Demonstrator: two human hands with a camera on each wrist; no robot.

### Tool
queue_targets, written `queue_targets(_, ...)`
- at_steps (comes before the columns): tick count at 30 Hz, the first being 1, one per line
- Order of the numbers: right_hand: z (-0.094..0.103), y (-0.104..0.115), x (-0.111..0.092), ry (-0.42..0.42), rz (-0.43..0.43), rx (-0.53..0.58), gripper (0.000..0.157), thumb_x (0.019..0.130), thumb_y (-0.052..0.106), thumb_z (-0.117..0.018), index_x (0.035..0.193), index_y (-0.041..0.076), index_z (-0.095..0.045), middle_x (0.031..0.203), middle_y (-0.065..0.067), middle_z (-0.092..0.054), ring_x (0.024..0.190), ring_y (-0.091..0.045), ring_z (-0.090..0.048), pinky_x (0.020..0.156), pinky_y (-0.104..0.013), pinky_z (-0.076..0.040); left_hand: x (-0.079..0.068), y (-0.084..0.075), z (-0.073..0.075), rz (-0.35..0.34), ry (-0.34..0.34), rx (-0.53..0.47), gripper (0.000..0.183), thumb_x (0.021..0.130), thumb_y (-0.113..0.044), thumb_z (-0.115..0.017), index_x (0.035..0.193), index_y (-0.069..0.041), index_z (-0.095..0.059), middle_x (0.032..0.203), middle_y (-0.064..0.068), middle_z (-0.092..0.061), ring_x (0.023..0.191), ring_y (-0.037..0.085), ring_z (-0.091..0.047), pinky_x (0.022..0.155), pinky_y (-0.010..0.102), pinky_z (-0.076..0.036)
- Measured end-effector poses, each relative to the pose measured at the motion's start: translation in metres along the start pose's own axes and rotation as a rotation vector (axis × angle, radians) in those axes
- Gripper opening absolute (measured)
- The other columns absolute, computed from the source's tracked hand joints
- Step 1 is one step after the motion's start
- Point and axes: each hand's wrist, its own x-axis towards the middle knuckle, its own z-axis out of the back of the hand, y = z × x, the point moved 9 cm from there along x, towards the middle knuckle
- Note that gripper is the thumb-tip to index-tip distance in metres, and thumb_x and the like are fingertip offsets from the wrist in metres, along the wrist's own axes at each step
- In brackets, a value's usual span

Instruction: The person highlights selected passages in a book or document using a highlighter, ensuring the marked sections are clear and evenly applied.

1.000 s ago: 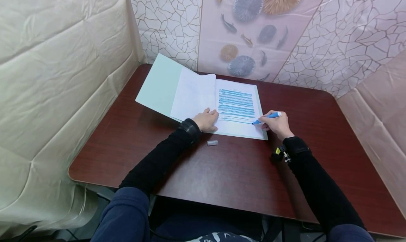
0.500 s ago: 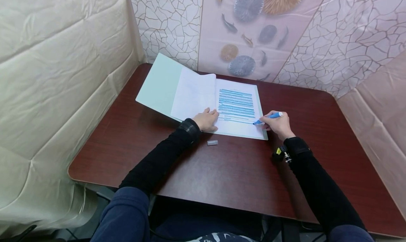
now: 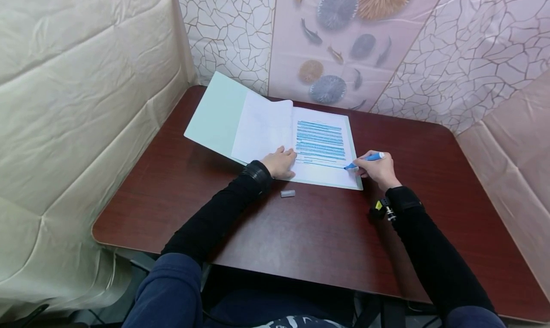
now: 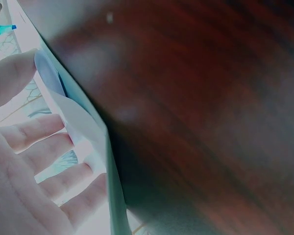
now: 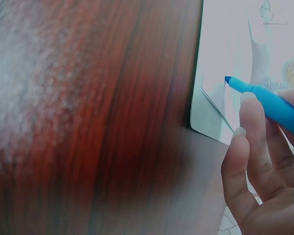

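A pale green folder (image 3: 215,113) lies open on the table with white sheets in it. Its right-hand page (image 3: 320,115) carries lines of text covered in blue highlighter strokes. My right hand (image 3: 379,169) pinches a blue highlighter (image 3: 363,159), its tip at the page by the right end of the lowest blue line. In the right wrist view the highlighter (image 5: 277,107) lies between thumb and fingers, dark tip outward. My left hand (image 3: 279,163) rests with fingers spread on the papers near the fold. In the left wrist view the left fingers (image 4: 44,152) look extended over the sheet.
A small grey cap (image 3: 288,193) lies on the dark red-brown table (image 3: 275,232) in front of the folder. The folder's left cover tilts up off the table. Cloth-covered panels (image 3: 129,79) stand along the left, back and right sides.
My right hand and the highlighter have slid slightly to the right along the lowest blue line. The left hand, folder and cap have kept their places.
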Motion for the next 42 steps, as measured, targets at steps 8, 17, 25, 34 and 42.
queue_targets(8,0.0015,-0.002,-0.0007,0.014,-0.002,0.019,0.03,0.086,0.025,-0.071,0.097,-0.003,-0.065,0.073,-0.001,-0.074,0.063,-0.013,-0.07,0.062,-0.028,-0.058,0.0025,0.0012,-0.0003,0.003,-0.002,-0.009,0.068,0.095,-0.034,-0.058,0.15,-0.007,-0.03,0.161,0.01,-0.022,0.149,0.036,-0.016,0.116,0.048,-0.029)
queue_targets(17,0.0035,-0.0022,-0.0021,0.009,0.008,0.037,0.029,0.087,0.023,-0.071,0.097,-0.004,-0.064,0.075,-0.004,-0.075,0.064,-0.015,-0.071,0.062,-0.028,-0.058,0.0031,0.0011,-0.0007,-0.002,0.002,-0.005,0.067,0.095,-0.034,-0.057,0.15,-0.007,-0.03,0.161,0.01,-0.022,0.149,0.035,-0.016,0.116,0.048,-0.029)
queue_targets(25,0.0039,-0.004,-0.0007,0.01,0.032,0.032,0.029,0.087,0.023,-0.071,0.097,-0.003,-0.064,0.077,-0.005,-0.075,0.065,-0.016,-0.072,0.062,-0.028,-0.058,0.0025,0.0004,-0.0001,0.002,0.004,0.0,0.067,0.096,-0.034,-0.057,0.15,-0.007,-0.029,0.161,0.01,-0.022,0.149,0.035,-0.016,0.116,0.049,-0.029)
queue_targets(34,0.0047,-0.0047,-0.0015,0.01,0.014,0.029,0.031,0.087,0.024,-0.071,0.098,-0.004,-0.064,0.075,-0.001,-0.075,0.065,-0.013,-0.072,0.062,-0.028,-0.058,0.0015,-0.0001,0.0001,0.002,0.017,-0.006,0.068,0.096,-0.034,-0.057,0.151,-0.007,-0.028,0.161,0.01,-0.021,0.149,0.035,-0.015,0.117,0.048,-0.028)
queue_targets(42,0.0058,-0.0033,-0.0022,0.002,0.012,0.024,0.03,0.086,0.024,-0.072,0.097,-0.003,-0.065,0.075,-0.002,-0.075,0.065,-0.014,-0.072,0.061,-0.027,-0.057,0.0013,-0.0002,0.0007,-0.001,0.016,-0.007,0.067,0.096,-0.034,-0.057,0.151,-0.007,-0.029,0.161,0.011,-0.022,0.149,0.035,-0.015,0.117,0.047,-0.028)
